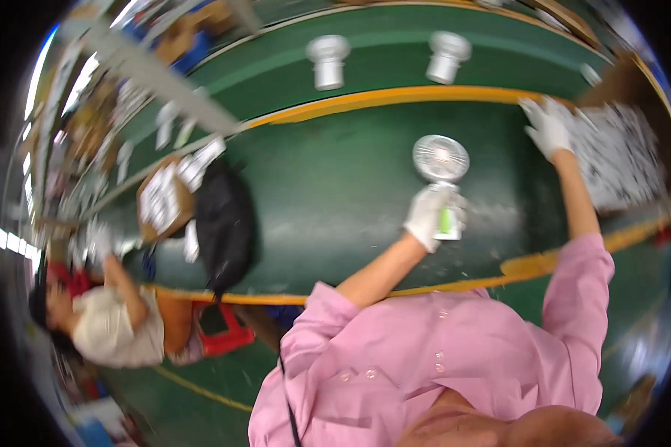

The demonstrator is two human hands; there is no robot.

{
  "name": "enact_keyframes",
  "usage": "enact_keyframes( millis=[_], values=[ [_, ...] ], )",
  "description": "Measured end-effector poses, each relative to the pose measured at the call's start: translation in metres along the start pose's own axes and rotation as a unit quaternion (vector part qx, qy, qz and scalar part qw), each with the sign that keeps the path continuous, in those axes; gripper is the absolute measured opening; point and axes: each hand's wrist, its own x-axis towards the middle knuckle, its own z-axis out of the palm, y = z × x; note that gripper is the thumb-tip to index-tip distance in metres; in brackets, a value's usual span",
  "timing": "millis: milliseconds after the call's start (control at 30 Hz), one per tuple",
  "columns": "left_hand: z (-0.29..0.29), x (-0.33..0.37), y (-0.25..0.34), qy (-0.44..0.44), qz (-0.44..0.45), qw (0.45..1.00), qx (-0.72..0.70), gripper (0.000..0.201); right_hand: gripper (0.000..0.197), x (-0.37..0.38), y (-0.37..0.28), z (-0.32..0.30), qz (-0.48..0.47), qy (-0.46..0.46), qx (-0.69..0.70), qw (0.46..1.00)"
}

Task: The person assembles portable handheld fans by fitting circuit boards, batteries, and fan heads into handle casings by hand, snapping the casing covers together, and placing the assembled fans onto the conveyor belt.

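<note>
My left hand [423, 214], in a white glove, is closed around the handle of a small white handheld fan [441, 158]. The round grille points away from me, and a green and white patch shows on the handle below. Off to the right, my gloved right hand [550, 130] is stretched out with its fingers apart. It is beside a cardboard box [625, 83] packed with many small white and grey pieces [620, 160], too blurred to name. Whether the hand touches the box edge I cannot tell.
Two white fan-shaped items [328, 63] [447, 58] stand on the green conveyor belt beyond the yellow edge strip. A black bag [225, 223] and a filled carton [164, 200] sit on the left of the green table [328, 201]. A co-worker [119, 320] sits at far left.
</note>
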Motion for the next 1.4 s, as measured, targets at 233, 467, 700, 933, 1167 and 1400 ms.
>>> enact_keyframes(
  millis=[233, 467, 700, 933, 1167, 1400],
  values=[
    [-0.002, -0.009, 0.009, 0.063, 0.062, 0.993, 0.076, 0.015, 0.07, 0.029, 0.007, 0.056, 0.032, -0.012, -0.102, 0.994],
    [-0.002, 0.011, -0.007, 0.066, 0.089, 0.984, 0.142, 0.014, 0.055, -0.014, 0.005, 0.046, -0.066, 0.079, -0.109, 0.989],
    [0.009, -0.007, 0.001, 0.108, 0.064, 0.989, 0.077, 0.015, 0.049, -0.104, -0.13, -0.026, 0.138, -0.051, 0.639, 0.755],
    [-0.023, 0.026, -0.021, 0.01, 0.169, 0.986, -0.01, 0.011, 0.044, -0.135, -0.188, -0.012, 0.121, -0.102, 0.765, 0.625],
    [0.001, 0.003, 0.011, 0.082, 0.118, 0.978, 0.149, 0.022, 0.054, -0.128, -0.193, -0.036, 0.047, -0.201, 0.65, 0.732],
    [-0.019, 0.007, 0.003, -0.027, 0.038, 0.997, 0.066, 0.033, 0.059, -0.125, -0.178, -0.042, 0.139, -0.33, 0.648, 0.672]
  ],
)
